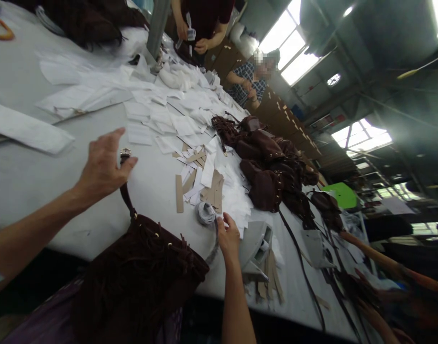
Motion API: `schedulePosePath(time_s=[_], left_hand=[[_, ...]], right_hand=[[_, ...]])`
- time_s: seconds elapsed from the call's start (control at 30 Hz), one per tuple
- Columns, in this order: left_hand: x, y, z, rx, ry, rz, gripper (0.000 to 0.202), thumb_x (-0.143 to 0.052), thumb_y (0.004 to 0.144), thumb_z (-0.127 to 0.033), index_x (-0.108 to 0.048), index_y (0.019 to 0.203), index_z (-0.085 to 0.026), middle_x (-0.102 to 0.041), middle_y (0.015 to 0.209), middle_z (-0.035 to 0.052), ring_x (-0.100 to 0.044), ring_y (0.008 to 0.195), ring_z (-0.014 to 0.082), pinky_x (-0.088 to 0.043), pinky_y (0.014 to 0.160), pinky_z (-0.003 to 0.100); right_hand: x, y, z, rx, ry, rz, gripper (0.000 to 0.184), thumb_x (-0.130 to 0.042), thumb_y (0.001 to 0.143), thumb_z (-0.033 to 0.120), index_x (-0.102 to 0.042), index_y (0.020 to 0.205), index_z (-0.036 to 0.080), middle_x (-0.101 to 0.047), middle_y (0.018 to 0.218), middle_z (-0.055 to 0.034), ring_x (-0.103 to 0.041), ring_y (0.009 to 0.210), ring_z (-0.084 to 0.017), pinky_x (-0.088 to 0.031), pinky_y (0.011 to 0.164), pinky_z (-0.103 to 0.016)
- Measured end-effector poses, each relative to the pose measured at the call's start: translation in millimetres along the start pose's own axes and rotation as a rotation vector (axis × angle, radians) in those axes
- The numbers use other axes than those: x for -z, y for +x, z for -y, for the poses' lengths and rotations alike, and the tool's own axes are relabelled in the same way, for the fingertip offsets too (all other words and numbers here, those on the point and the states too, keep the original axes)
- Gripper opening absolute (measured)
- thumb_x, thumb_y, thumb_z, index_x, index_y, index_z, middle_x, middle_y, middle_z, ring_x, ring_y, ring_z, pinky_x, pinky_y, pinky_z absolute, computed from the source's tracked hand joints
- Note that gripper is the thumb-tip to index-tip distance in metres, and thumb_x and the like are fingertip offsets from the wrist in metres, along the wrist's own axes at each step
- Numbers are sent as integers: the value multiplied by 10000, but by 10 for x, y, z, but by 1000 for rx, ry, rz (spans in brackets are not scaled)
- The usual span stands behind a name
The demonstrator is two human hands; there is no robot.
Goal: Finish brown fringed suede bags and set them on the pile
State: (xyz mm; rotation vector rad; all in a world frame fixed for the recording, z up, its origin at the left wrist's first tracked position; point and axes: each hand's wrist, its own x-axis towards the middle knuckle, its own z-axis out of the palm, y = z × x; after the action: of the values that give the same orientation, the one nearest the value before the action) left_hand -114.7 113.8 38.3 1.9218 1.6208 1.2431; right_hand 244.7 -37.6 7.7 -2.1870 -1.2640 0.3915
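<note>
A dark brown fringed bag (133, 272) lies at the table's near edge, against my lap. My left hand (104, 165) is open, thumb and fingers apart, right beside the bag's short strap (125, 193) with its metal buckle (125, 153); whether the thumb touches the strap I cannot tell. With thumb and fingertips together, my right hand (229, 234) pinches a strap wrapped in greyish clear plastic (214, 248). That strap runs up from the bag's right end to a wrapped coil (205, 212) on the table.
Tan and white card strips (195, 177) lie beyond the coil, with white paper sheets (169, 114) behind. Brown bags (265, 162) are heaped to the right. A grey tape dispenser (253, 248) stands beside my right hand. Co-workers' hands (253, 91) show across the table and at right.
</note>
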Motion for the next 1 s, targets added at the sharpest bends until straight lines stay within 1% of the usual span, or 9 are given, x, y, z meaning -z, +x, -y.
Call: schedulePosePath(time_s=[0.1, 0.2, 0.3, 0.4, 0.53, 0.6, 0.67, 0.8, 1.0], left_hand=[[-305, 54, -432, -167, -221, 348, 491, -479, 855, -442, -526, 1252, -157, -605, 1193, 110, -560, 1076, 249, -428, 936, 387], [-801, 37, -781, -169, -406, 722, 469, -437, 871, -477, -569, 1187, -155, -648, 1106, 106, -612, 945, 215, -463, 826, 306], [-1266, -66, -959, -46, -386, 937, 508, -376, 885, -511, -570, 1157, -128, -673, 1006, 122, -621, 895, 229, -456, 793, 311], [-1476, -244, -1048, -20, -445, 1063, 475, -389, 873, -535, -601, 1061, -154, -687, 953, 99, -627, 873, 226, -458, 769, 298], [-1408, -431, -1169, 16, -585, 946, 401, -430, 868, -508, -578, 1053, -185, -679, 857, 70, -618, 819, 223, -443, 710, 293], [-1329, -449, -1240, 20, -684, 873, 360, -475, 859, -470, -566, 1071, -192, -650, 740, 40, -600, 703, 198, -425, 639, 278], [-1252, -422, -1315, 65, -800, 823, 329, -521, 842, -428, -561, 1063, -187, -558, 581, -15, -514, 527, 145, -371, 525, 243], [-1090, -322, -1482, 254, -1088, 751, 304, -566, 806, -349, -522, 1053, -178, -357, 449, -100, -306, 356, 70, -218, 391, 194], [-985, -380, -1695, 616, -1349, 536, 318, -623, 704, -294, -496, 978, -192, -397, 466, -101, -344, 344, 59, -245, 380, 177]], right_hand=[[-118, 268, 118, 116, -54, 123, 348, -578, 782, 403, -667, 1039, 185, -693, 974, -87, -619, 884, -217, -476, 791, -335], [-211, 365, 270, 228, -93, 234, 188, -621, 738, 317, -692, 880, 217, -671, 790, -23, -603, 764, -183, -467, 753, -305], [-182, 277, 445, 299, -119, 229, 242, -617, 732, 292, -667, 951, 201, -635, 847, -42, -580, 796, -186, -459, 769, -315], [-15, 153, 612, 320, -114, 192, 281, -639, 730, 337, -630, 967, 187, -618, 876, -48, -565, 799, -185, -457, 757, -314], [262, 117, 795, 264, -14, 396, 362, -609, 785, 467, -608, 1005, 179, -637, 794, -15, -569, 702, -151, -449, 661, -262], [361, 137, 888, 316, -79, 458, 347, -526, 840, 513, -619, 894, 183, -619, 729, -5, -549, 662, -145, -418, 622, -250], [425, 150, 996, 382, -198, 452, 377, -443, 883, 529, -591, 805, 192, -596, 697, -7, -530, 638, -149, -381, 595, -250], [493, 106, 1201, 418, -261, 424, 369, -332, 932, 511, -529, 919, 199, -592, 709, -16, -545, 626, -170, -351, 575, -255], [442, -190, 1258, 324, -105, 267, 370, -317, 929, 515, -510, 866, 205, -569, 656, -1, -542, 586, -163, -341, 545, -249]])
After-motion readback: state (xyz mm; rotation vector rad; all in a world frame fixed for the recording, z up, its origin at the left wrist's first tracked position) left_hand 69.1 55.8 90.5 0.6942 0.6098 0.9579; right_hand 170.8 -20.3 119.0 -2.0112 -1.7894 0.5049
